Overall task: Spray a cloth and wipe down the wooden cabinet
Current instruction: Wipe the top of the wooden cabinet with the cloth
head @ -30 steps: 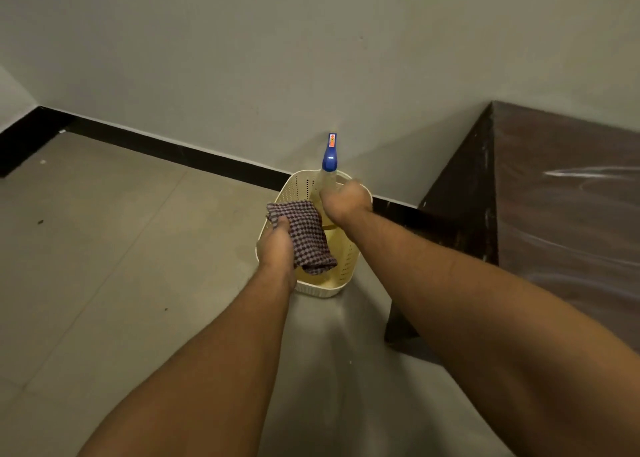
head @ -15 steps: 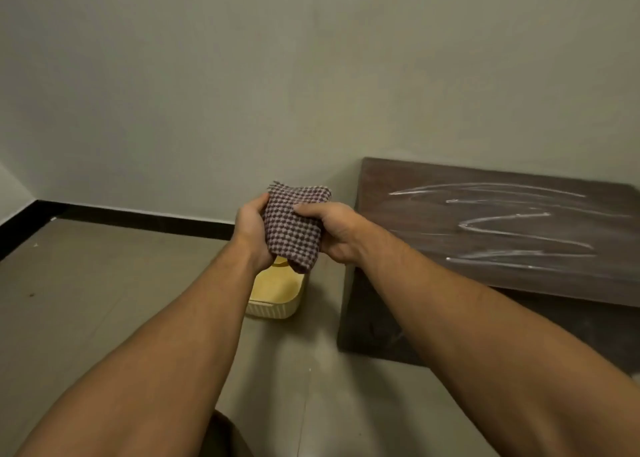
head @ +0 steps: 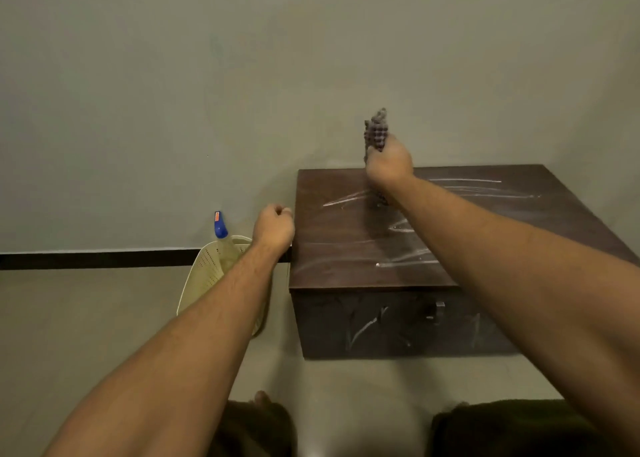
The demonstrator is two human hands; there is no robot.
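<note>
My right hand [head: 388,164] grips a checked cloth [head: 375,134] and holds it above the back of the dark wooden cabinet [head: 349,242]. Part of the cloth sticks up over my fist and a bit hangs below it. White streaks mark the cabinet's top and front. My left hand [head: 273,230] is a closed fist with nothing in it, just left of the cabinet's top edge. A spray bottle [head: 221,235] with a blue nozzle stands in a cream plastic basket [head: 204,276] on the floor, behind my left forearm.
The cabinet stands against a plain wall with a black skirting strip [head: 97,259] along the floor. Bare tiled floor stretches to the left of the basket. My knees [head: 502,425] show at the bottom edge, close to the cabinet's front.
The spray bottle went back into the basket. Both hands held the cloth half a second ago; now only my right hand has it, moved right over the cabinet top. My left hand let go.
</note>
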